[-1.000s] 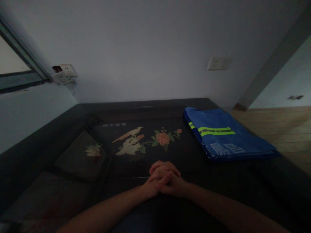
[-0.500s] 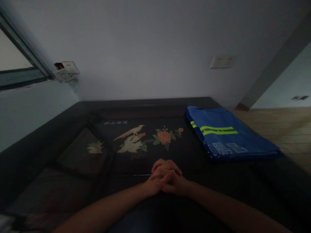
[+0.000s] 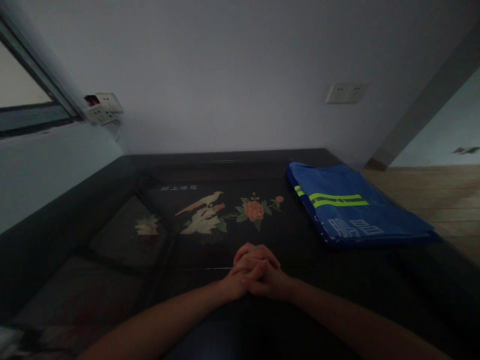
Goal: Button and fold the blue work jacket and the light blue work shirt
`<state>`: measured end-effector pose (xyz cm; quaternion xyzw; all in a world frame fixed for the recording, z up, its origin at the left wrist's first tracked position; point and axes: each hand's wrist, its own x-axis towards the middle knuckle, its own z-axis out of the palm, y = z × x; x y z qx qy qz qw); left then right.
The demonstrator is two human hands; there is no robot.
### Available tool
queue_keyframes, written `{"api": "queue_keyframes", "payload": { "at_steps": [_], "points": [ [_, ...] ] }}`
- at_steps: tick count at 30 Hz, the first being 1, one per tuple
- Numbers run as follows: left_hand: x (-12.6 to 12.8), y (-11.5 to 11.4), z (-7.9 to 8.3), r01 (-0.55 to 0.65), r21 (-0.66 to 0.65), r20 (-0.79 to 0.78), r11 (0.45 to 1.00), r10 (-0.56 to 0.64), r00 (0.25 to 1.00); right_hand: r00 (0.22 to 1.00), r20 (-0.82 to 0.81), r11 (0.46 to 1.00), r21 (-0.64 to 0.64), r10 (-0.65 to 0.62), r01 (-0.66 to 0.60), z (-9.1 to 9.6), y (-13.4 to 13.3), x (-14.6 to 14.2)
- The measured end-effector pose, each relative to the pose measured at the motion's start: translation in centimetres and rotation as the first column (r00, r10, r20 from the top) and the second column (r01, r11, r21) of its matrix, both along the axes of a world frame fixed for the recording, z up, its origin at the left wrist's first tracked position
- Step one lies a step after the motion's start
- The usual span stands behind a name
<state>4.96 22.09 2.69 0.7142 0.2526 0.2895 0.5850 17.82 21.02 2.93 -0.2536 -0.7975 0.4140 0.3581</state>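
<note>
My left hand (image 3: pixel 237 281) and my right hand (image 3: pixel 276 281) are clasped, their fingers interlaced and closed around each other. No object shows between them. A thin ring appears on one finger. Both hands rest at the near side of a glossy black tabletop (image 3: pixel 360 280). Just beyond them, the surface carries a bird picture (image 3: pixel 202 215) and a pink flower with green leaves (image 3: pixel 253 210). To the right of my right hand lies a folded blue garment (image 3: pixel 348 182) with yellow-green reflective stripes and pale lettering, apart from both hands.
A pale wall (image 3: pixel 225 75) stands behind the table, with a double socket (image 3: pixel 345 93) at right. More sockets (image 3: pixel 103 112) are mounted in the left corner near a window frame (image 3: pixel 41 75). Wooden flooring (image 3: pixel 446 190) shows at right. Something whitish (image 3: pixel 9 342) sits at lower left.
The view has shifted very slightly. Both hands stay clasped in the same spot, and the blue garment lies as before.
</note>
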Motion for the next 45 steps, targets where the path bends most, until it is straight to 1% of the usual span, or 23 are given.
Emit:
{"api": "queue_keyframes", "payload": {
  "at_steps": [7, 13, 15, 18, 25, 30, 36, 39, 43, 45],
  "points": [
    [0.1, -0.2, 0.3, -0.028, -0.019, -0.01, 0.999, 0.028, 1.0, 1.0, -0.008, 0.999, -0.039, 0.0, -0.001, 0.3, 0.0, 0.1],
    [-0.1, 0.1, 0.0, 0.019, 0.01, -0.071, 1.0, -0.018, 0.997, 1.0, 0.021, 0.999, -0.034, 0.012, -0.012, 0.4, 0.0, 0.0],
    [-0.1, 0.1, -0.1, 0.015, 0.013, -0.084, 1.0, -0.014, 0.996, 1.0, 0.02, 0.999, -0.043, 0.008, -0.007, 0.3, 0.0, 0.1],
    [-0.1, 0.1, 0.0, -0.002, 0.018, -0.085, 1.0, 0.003, 0.996, 0.999, 0.032, 0.998, -0.056, 0.014, -0.012, 0.0, 0.0, 0.2],
    [0.1, 0.0, 0.8, 0.0, -0.008, -0.078, 1.0, -0.001, 0.997, 1.0, 0.007, 1.0, -0.026, 0.003, -0.002, -0.7, -0.1, 0.1],
    [0.0, 0.0, 0.4, 0.016, -0.005, -0.067, 1.0, -0.016, 0.998, 1.0, 0.013, 0.999, -0.04, 0.003, -0.002, -0.5, -0.1, 0.2],
    [0.0, 0.1, 0.6, 0.004, 0.019, -0.082, 1.0, -0.003, 0.997, 1.0, 0.021, 0.998, -0.054, -0.014, 0.015, -0.3, -0.1, 0.2],
    [-0.1, 0.1, 0.6, -0.008, 0.04, -0.058, 0.999, 0.01, 0.998, 0.999, 0.027, 0.999, -0.048, -0.021, 0.022, -0.3, -0.1, 0.2],
    [0.0, 0.1, 0.2, -0.049, 0.082, -0.041, 0.995, 0.052, 0.998, 0.998, 0.044, 0.999, -0.01, -0.044, 0.044, -0.9, 0.2, 0.2],
    [0.2, 0.0, 0.2, -0.066, 0.082, -0.032, 0.994, 0.069, 0.997, 0.996, 0.055, 0.998, 0.002, -0.067, 0.067, -1.0, 0.2, 0.1]
  ]
}}
